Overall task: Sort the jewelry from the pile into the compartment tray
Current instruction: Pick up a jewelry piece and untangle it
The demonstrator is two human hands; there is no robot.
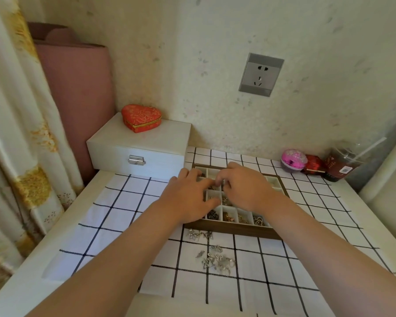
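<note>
A wood-framed compartment tray (233, 230) with white cells lies on the checked cloth; several front cells hold gold and dark jewelry. Both hands hover over its middle. My left hand (188, 197) rests flat over the left cells, fingers spread. My right hand (242, 186) has its fingertips pinched together at a middle cell; a small piece seems to be between them, too small to make out. A pile of silver jewelry (215, 259) lies on the cloth in front of the tray, with a few more silver pieces (198, 234) against the tray's front edge.
A white jewelry box (142, 152) with a metal clasp stands at the back left, a red heart-shaped box (141, 117) on top. At the back right sit a pink ball (293, 160), a red packet (313, 164) and a plastic cup with a straw (343, 165). Curtain on the left.
</note>
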